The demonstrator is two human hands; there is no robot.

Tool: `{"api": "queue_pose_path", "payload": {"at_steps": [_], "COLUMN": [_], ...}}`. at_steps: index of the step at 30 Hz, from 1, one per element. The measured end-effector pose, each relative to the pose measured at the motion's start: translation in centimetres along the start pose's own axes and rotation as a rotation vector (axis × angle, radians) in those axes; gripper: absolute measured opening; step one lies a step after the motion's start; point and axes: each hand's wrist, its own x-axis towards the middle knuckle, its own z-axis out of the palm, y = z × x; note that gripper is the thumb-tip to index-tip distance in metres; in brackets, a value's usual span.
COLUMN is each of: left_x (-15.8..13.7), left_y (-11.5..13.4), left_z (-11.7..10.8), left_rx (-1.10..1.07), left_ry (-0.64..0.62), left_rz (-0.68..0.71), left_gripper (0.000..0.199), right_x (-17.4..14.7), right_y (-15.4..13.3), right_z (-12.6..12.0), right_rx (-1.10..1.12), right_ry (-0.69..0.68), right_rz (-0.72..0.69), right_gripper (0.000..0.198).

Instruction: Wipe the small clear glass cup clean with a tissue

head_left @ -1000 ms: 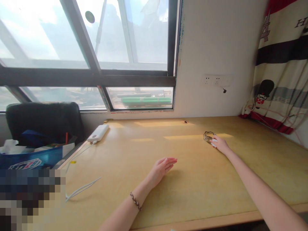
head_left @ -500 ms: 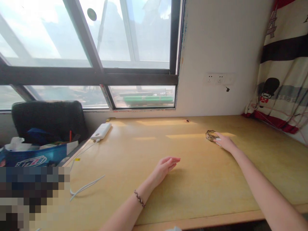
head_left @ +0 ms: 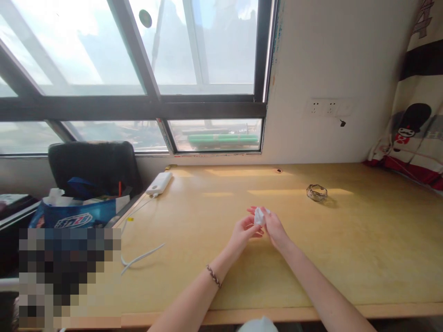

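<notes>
A crumpled white tissue (head_left: pixel 259 216) is between my two hands, held above the middle of the wooden table (head_left: pixel 194 267). My right hand (head_left: pixel 275 228) grips it from the right, with the thumb pressed along it. Curled around its lower left side are the fingers and thumb of my left hand (head_left: pixel 245 230); a braided bracelet (head_left: pixel 213 275) circles that wrist. Farther back to the right, a dark ring-shaped thing of wiry strands (head_left: pixel 308 193) rests on the tabletop, apart from both hands.
On the table's left edge lies a white power bank (head_left: pixel 159 183) with a white cable (head_left: pixel 145 254). A black chair (head_left: pixel 92 161) with a blue bag (head_left: pixel 79 214) stands left of the table. Window, wall sockets (head_left: pixel 323 107) and a patterned curtain (head_left: pixel 411 133) border the back.
My right hand has moved from the dark ring toward the left hand, bringing the white tissue. The ring stays on the table. My left hand has closed on the tissue. The view has shifted left.
</notes>
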Motion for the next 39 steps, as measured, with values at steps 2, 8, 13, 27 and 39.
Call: {"api": "queue_pose_path", "payload": {"at_steps": [2,8,13,27,39], "left_x": [0.0,0.3,0.7,0.5,0.7], "left_y": [0.0,0.1,0.0,-0.2,-0.6], "left_z": [0.1,-0.3,-1.2,-1.0,-1.3], "left_rx": [-0.025,0.017,0.077,-0.087,-0.29], "left_ry": [0.022,0.166,0.254,0.208,0.26], "left_rz": [0.009,0.119,0.086,0.021,-0.03], "left_gripper": [0.033,0.026,0.025,0.028,0.042], "right_x": [0.0,-0.9,-1.1,-0.8,-0.8], "right_y": [0.3,0.0,-0.1,0.2,0.2], "right_z": [-0.8,-1.4,-1.1,-1.8,-1.8], "right_rx": [-0.013,0.06,-0.101,-0.211,-0.241], "right_ry": [0.023,0.03,0.146,0.187,0.338], "right_rz": [0.008,0.035,-0.038,-0.183,-0.266], "right_gripper": [0.044,0.041,0.038,0.015,0.027]}}
